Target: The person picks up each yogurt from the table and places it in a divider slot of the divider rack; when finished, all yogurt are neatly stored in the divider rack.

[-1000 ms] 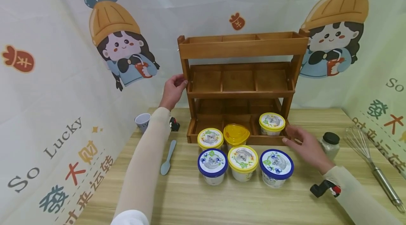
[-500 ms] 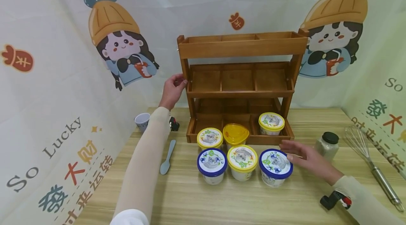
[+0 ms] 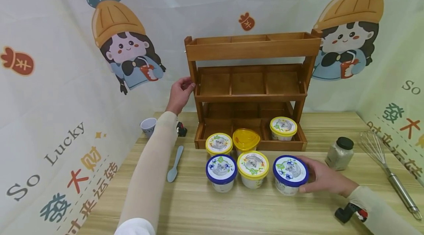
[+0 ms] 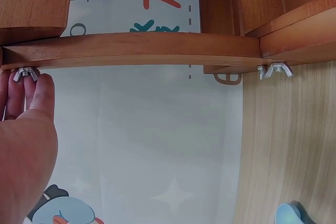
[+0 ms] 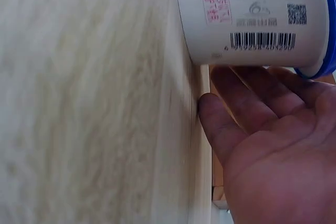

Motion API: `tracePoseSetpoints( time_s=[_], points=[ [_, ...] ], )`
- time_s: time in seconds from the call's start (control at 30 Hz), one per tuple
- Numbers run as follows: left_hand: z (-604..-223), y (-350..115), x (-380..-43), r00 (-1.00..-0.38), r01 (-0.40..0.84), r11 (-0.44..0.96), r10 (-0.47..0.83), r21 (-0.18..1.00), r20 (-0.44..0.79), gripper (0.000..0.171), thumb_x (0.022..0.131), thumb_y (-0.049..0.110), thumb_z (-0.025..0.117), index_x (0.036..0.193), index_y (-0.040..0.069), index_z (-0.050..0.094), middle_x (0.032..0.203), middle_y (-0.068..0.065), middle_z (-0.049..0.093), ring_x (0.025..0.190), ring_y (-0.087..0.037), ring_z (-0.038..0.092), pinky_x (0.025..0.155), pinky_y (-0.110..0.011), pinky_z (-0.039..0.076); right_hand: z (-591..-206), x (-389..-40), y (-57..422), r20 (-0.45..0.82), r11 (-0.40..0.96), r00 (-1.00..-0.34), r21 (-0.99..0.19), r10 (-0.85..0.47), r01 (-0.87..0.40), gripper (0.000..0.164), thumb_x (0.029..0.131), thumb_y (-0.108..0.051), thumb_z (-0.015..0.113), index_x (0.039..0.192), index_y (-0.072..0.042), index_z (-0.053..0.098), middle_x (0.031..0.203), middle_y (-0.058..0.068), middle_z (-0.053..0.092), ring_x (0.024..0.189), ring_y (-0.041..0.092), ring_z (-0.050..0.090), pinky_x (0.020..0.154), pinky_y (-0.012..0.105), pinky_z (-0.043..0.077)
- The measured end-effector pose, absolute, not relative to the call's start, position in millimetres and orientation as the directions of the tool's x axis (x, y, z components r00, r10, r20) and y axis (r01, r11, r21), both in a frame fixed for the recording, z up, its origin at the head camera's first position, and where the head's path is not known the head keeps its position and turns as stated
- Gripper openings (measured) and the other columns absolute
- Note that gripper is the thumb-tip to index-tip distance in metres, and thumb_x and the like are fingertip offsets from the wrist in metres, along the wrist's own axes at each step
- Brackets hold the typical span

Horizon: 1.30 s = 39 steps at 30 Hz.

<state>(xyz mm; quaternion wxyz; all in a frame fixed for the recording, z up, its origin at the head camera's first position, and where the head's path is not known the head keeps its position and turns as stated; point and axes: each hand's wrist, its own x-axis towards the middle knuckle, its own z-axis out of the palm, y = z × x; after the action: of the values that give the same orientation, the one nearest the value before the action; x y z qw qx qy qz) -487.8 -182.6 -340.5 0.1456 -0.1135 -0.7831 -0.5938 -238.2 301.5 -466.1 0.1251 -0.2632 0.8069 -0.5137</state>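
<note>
My right hand (image 3: 322, 176) grips a paper tub with a blue lid (image 3: 290, 174) at its right side, thumb in front and fingers behind. The right wrist view shows the tub's barcode side (image 5: 262, 30) close to the fingers. My left hand (image 3: 180, 95) rests its fingertips against the left post of a brown wooden rack (image 3: 251, 51). In the left wrist view these fingers (image 4: 44, 95) are fairly straight, beside a wing nut (image 4: 26, 73) on the post.
Nearby stand another blue-lidded tub (image 3: 222, 170), two yellow-lidded tubs (image 3: 253, 167) (image 3: 219, 143) and a yellow-topped container (image 3: 246, 141). One yellow-lidded tub (image 3: 283, 128) sits in the rack's bottom right compartment. A jar (image 3: 340, 154), whisk (image 3: 387, 168), spoon (image 3: 175, 165) and cup (image 3: 148, 126) lie around.
My right hand has left the rack's lower right corner, come down to the right-hand blue-lidded tub and taken hold of it. That tub has shifted slightly right. My left hand has stayed put.
</note>
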Motion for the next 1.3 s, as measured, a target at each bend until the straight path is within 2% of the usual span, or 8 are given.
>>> tracePoseSetpoints(
  time_s=[0.07, 0.13, 0.2, 0.3, 0.37, 0.7, 1.0, 1.3],
  points=[
    [-341, -183, -489, -0.931, 0.352, 0.271, 0.004, 0.896, 0.365, 0.043, 0.106, 0.024, 0.066, 0.145, 0.006, 0.06, 0.141, -0.016, 0.063, 0.129, -0.028, 0.06, 0.112, -0.044, 0.051, -465, -237, 300, 0.061, 0.369, -0.836, -0.878, -0.546, -0.305, 0.098, 0.083, -0.015, 0.089, 0.157, 0.012, 0.031, 0.151, 0.038, 0.048, 0.122, -0.016, 0.053, 0.1, 0.018, 0.052],
    [-341, -183, -490, -0.93, 0.354, 0.275, 0.003, 0.894, 0.368, 0.044, 0.106, 0.025, 0.066, 0.145, 0.006, 0.06, 0.141, -0.016, 0.063, 0.129, -0.029, 0.06, 0.112, -0.044, 0.051, -464, -237, 299, 0.056, 0.405, -0.843, -0.859, -0.535, -0.315, 0.099, 0.081, -0.016, 0.091, 0.157, 0.011, 0.033, 0.151, 0.035, 0.051, 0.125, -0.01, 0.055, 0.101, 0.018, 0.051],
    [-341, -183, -490, -0.929, 0.357, 0.28, 0.004, 0.891, 0.37, 0.044, 0.106, 0.025, 0.065, 0.146, 0.006, 0.059, 0.142, -0.016, 0.063, 0.13, -0.029, 0.059, 0.113, -0.044, 0.051, -463, -237, 297, 0.059, 0.435, -0.848, -0.838, -0.526, -0.329, 0.099, 0.08, -0.017, 0.093, 0.156, 0.01, 0.035, 0.15, 0.032, 0.053, 0.131, 0.007, 0.06, 0.102, 0.018, 0.051],
    [-341, -183, -489, -0.93, 0.353, 0.286, 0.004, 0.891, 0.367, 0.044, 0.107, 0.025, 0.065, 0.146, 0.006, 0.059, 0.142, -0.016, 0.063, 0.131, -0.029, 0.059, 0.114, -0.045, 0.05, -463, -238, 295, 0.054, 0.475, -0.857, -0.814, -0.513, -0.335, 0.098, 0.079, -0.021, 0.094, 0.154, 0.008, 0.038, 0.148, 0.03, 0.056, 0.136, 0.038, 0.059, 0.102, 0.018, 0.051],
    [-341, -184, -488, -0.931, 0.35, 0.287, 0.003, 0.892, 0.365, 0.044, 0.107, 0.025, 0.065, 0.146, 0.006, 0.059, 0.143, -0.016, 0.062, 0.131, -0.03, 0.059, 0.114, -0.045, 0.05, -463, -239, 294, 0.05, 0.486, -0.86, -0.808, -0.508, -0.334, 0.097, 0.078, -0.022, 0.094, 0.153, 0.008, 0.04, 0.147, 0.029, 0.057, 0.135, 0.05, 0.056, 0.101, 0.018, 0.051],
    [-340, -183, -486, -0.933, 0.346, 0.281, 0.0, 0.895, 0.361, 0.044, 0.107, 0.026, 0.065, 0.146, 0.008, 0.059, 0.143, -0.014, 0.062, 0.132, -0.029, 0.059, 0.115, -0.045, 0.05, -461, -243, 296, 0.102, 0.512, -0.886, -0.784, -0.453, -0.352, 0.097, 0.077, -0.022, 0.095, 0.151, 0.01, 0.041, 0.142, 0.029, 0.06, 0.128, 0.043, 0.062, 0.097, 0.023, 0.056],
    [-340, -183, -487, -0.934, 0.344, 0.274, 0.001, 0.898, 0.358, 0.044, 0.107, 0.025, 0.066, 0.146, 0.007, 0.059, 0.143, -0.015, 0.062, 0.132, -0.03, 0.059, 0.114, -0.046, 0.05, -448, -247, 294, 0.171, 0.542, -0.916, -0.761, -0.364, -0.357, 0.095, 0.079, -0.017, 0.093, 0.151, 0.012, 0.039, 0.142, 0.032, 0.059, 0.129, 0.052, 0.059, 0.095, 0.026, 0.057],
    [-341, -182, -489, -0.934, 0.343, 0.276, -0.003, 0.898, 0.357, 0.044, 0.107, 0.024, 0.065, 0.146, 0.006, 0.058, 0.144, -0.015, 0.062, 0.132, -0.03, 0.059, 0.115, -0.045, 0.05, -436, -260, 286, 0.129, 0.561, -0.958, -0.787, -0.257, -0.257, 0.098, 0.085, -0.03, 0.09, 0.157, 0.006, 0.034, 0.148, 0.03, 0.055, 0.134, 0.051, 0.056, 0.102, 0.052, 0.058]
  ],
)
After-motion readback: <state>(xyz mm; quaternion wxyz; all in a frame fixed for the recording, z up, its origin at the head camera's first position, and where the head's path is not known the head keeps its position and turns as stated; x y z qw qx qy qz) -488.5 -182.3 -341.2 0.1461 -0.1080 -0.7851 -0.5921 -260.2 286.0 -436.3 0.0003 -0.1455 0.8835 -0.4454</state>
